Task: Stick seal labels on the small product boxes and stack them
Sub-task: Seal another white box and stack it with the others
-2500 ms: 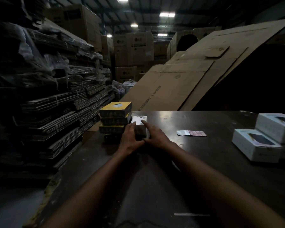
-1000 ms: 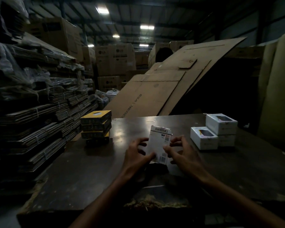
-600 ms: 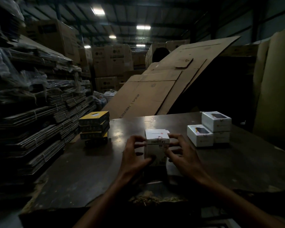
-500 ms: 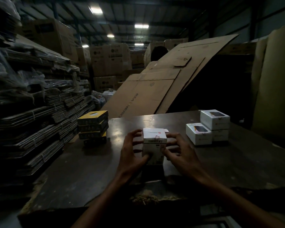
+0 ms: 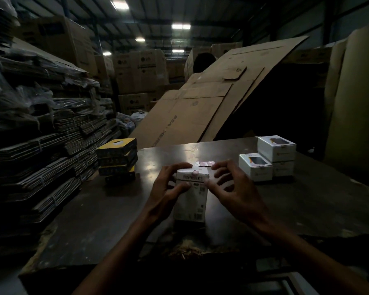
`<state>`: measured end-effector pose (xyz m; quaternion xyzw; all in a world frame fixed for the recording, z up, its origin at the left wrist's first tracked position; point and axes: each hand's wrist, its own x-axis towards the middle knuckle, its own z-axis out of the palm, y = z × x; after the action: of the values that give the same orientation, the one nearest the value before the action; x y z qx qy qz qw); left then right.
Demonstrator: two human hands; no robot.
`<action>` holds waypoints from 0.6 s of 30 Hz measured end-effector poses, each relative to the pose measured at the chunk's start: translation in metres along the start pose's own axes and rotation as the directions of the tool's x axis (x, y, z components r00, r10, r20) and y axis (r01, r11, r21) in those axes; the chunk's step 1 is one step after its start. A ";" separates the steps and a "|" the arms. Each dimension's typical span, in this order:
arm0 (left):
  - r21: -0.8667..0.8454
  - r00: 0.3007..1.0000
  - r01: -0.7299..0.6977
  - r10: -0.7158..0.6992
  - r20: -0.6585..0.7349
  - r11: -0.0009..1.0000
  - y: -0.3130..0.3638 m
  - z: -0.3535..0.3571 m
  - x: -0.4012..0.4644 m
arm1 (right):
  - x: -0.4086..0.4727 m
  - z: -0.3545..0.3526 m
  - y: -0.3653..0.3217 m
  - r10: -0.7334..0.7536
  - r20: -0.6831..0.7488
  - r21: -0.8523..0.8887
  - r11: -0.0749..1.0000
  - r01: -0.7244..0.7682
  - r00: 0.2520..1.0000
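A small white product box stands on end in the middle of the dark table. A small pink seal label sits on its top edge. My left hand grips the box's left side, thumb on its front. My right hand touches the upper right corner with its thumb, fingers spread. A sheet of pink labels lies just behind the box. Three white boxes are stacked at the right.
A stack of yellow and black boxes stands at the table's left edge. Bundles of flattened cardboard rise at the left. Large cardboard sheets lean behind the table. The table's near edge is chipped.
I carried the white box from beside the yellow stack to the table's middle, turned it upright in both hands, and the seal label now shows on its top edge.
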<state>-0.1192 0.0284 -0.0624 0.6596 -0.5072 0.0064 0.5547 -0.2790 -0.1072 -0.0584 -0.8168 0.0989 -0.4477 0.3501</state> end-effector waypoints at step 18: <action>-0.317 0.997 0.051 -0.067 -0.040 0.947 -0.011 0.023 -0.007 | 0.037 0.001 -0.018 -0.193 0.189 -0.202 0.952 0.230 0.963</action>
<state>-0.1284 0.0147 -0.0833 0.5771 -0.4676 -0.0748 0.6654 -0.2596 -0.1112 -0.0217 -0.8912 0.0305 -0.3989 0.2136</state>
